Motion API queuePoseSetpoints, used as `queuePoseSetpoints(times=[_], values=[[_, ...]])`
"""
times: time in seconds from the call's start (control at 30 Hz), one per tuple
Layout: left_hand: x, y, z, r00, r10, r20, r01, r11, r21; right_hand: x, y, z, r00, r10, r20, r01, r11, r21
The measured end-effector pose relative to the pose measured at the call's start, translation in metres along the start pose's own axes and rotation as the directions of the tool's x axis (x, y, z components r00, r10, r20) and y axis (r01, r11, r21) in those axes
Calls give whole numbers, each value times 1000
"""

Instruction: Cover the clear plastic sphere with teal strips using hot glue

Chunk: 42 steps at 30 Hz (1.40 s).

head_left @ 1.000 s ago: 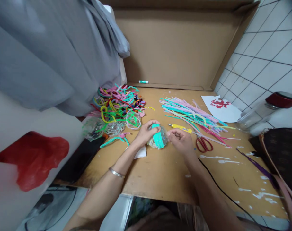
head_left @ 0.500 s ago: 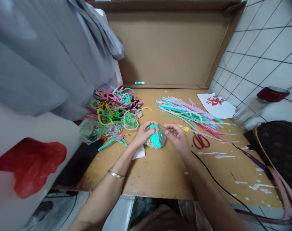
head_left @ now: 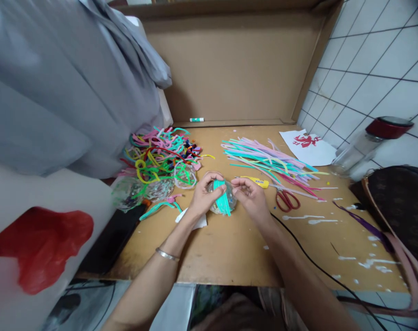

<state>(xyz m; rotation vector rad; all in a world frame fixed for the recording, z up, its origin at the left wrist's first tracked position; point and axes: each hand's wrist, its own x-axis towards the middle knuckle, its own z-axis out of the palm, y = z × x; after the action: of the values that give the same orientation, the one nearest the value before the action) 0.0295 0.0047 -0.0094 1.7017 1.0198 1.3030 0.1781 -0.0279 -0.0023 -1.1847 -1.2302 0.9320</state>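
Note:
My left hand (head_left: 208, 195) is closed around a clear round ball (head_left: 232, 203), its thumb pressed on the front. Bright teal fuzzy strips (head_left: 223, 201) run down over the ball's face. My right hand (head_left: 249, 195) is at the ball's right side, thumb and fingers pinched together. Whatever sits between those fingertips is too small to make out. Just behind the right hand lies a yellow-handled tool (head_left: 260, 182) with a thin tip. Red-handled scissors (head_left: 287, 200) rest to its right. A white paper piece (head_left: 199, 222) is partly under my left forearm.
Tangled coloured pipe cleaners (head_left: 160, 154) and clear balls (head_left: 158, 189) crowd the left. Straight pipe cleaners (head_left: 269, 158) lie at the back right. A black cord (head_left: 308, 257) crosses the table (head_left: 229, 257). A bottle (head_left: 358, 149) and brown bag (head_left: 398, 211) stand right.
My right hand has moved slightly left, closer to the ball, and more of the yellow tool shows behind it. The whole view has shifted a little.

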Motion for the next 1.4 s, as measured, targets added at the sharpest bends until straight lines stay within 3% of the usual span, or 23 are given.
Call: queuePoseSetpoints(times=[0.3,0.5,0.73,0.87,1.17,1.4], values=[[1,-3,-1,999,14,36,-12,998,-62,0,10,-1,996,-81,49,85,992,-97],[0,-11,-5,996,56,72,-56,998,-11,0,15,-6,983,-106,153,139,964,-226],[-1,-7,-17,937,166,306,-212,970,121,5,13,-12,984,-32,173,58,987,-148],[3,-9,-19,908,200,369,-288,936,202,7,11,-12,986,27,165,0,987,-159],[2,-6,-21,896,200,397,-395,768,504,13,12,-14,984,28,175,-7,993,-121],[-4,-1,-14,934,138,331,-290,834,470,17,18,-17,983,29,179,-7,993,-119]])
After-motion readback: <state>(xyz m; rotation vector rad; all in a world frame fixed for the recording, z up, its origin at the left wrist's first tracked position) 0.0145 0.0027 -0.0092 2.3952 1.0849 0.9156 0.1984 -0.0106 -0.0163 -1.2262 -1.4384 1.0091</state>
